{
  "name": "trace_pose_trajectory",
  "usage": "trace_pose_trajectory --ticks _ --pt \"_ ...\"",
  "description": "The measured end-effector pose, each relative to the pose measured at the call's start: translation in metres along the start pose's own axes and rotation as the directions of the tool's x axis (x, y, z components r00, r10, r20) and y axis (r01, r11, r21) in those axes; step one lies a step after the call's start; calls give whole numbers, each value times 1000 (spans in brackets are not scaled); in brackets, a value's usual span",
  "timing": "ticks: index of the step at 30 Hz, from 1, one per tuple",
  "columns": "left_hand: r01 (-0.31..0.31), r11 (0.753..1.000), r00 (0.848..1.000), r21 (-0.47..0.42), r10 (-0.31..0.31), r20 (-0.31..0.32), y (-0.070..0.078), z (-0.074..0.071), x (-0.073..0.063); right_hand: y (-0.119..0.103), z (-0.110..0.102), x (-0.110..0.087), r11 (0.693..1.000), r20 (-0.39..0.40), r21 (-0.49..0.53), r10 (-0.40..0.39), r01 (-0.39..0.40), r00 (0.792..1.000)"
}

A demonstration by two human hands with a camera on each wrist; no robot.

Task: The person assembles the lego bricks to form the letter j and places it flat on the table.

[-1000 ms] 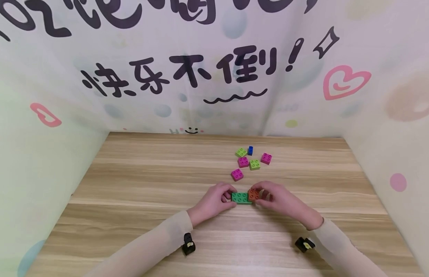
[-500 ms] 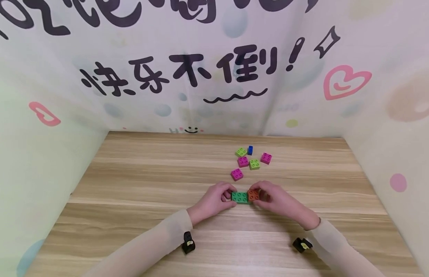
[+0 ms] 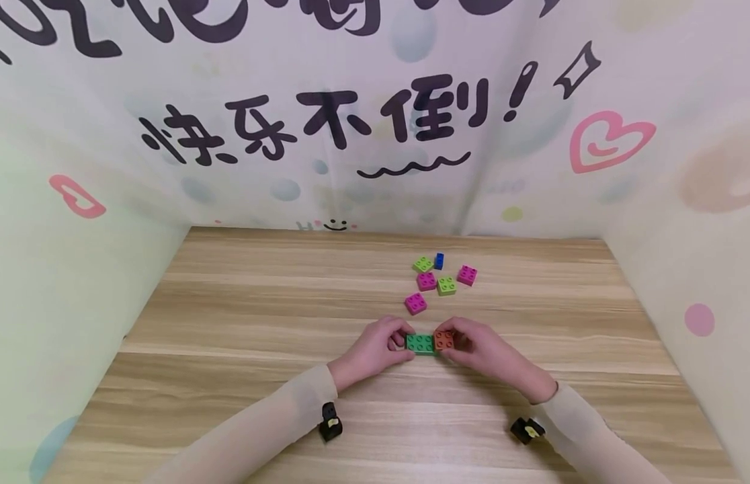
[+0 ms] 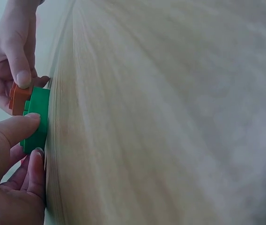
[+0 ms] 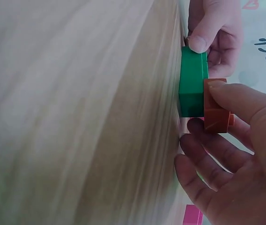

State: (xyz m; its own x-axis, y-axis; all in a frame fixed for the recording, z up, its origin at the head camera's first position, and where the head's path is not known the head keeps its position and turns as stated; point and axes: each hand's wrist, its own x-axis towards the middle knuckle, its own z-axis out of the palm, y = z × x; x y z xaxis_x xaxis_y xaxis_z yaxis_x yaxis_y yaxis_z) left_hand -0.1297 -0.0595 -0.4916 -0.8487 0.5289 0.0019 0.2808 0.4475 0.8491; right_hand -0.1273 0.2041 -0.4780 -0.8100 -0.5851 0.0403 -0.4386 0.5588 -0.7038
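On the table lies a long green building brick [image 3: 419, 344], studs up. My left hand [image 3: 375, 347] pinches its left end between thumb and fingers. A square orange-brown brick [image 3: 444, 340] with studs on top is held by my right hand [image 3: 488, 355], thumb on the near side and fingers on the far side. In the right wrist view the orange-brown brick [image 5: 216, 108] sits against the studded face of the green brick [image 5: 191, 84] and juts past its end. The left wrist view shows the left thumb [image 4: 23, 125] along the green brick's side.
Behind the hands lie several loose bricks: a near magenta one [image 3: 415, 304], another magenta [image 3: 468, 275], lime ones [image 3: 446, 286] and a small blue one [image 3: 439, 261]. A printed cloth [image 3: 260, 195] hangs along the table's back edge.
The right wrist has shifted slightly left and the right fingers have settled closer round the orange-brown brick. Left hand, green brick and loose bricks stay in place; the head view drifts slightly.
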Motion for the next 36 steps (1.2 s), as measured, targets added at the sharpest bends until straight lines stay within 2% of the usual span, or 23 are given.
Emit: trace_pose_trajectory --ticks 9,16,23,26,29,33,36 --pt "10 1000 1000 5 -10 5 1 -1 1 1 0 4 998 42 32 55 -56 998" --pt "18 1000 1000 -17 -17 22 1 -2 3 2 1 7 998 56 -2 59 -59 997" --pt "43 997 997 -70 -39 62 -3 -14 2 2 0 7 996 83 -17 92 -91 992" --pt "60 998 998 -37 -59 31 -4 -20 3 1 -1 7 995 88 -28 93 -91 992" --pt "67 998 997 -4 -67 -35 -5 -25 6 1 -2 7 996 86 -32 90 -87 992" --pt "72 997 992 17 -70 -103 -5 -28 15 2 -2 7 996 87 -30 82 -80 993" --pt "85 996 989 41 -80 -128 -7 -27 24 2 0 6 997 90 -23 81 -79 993"
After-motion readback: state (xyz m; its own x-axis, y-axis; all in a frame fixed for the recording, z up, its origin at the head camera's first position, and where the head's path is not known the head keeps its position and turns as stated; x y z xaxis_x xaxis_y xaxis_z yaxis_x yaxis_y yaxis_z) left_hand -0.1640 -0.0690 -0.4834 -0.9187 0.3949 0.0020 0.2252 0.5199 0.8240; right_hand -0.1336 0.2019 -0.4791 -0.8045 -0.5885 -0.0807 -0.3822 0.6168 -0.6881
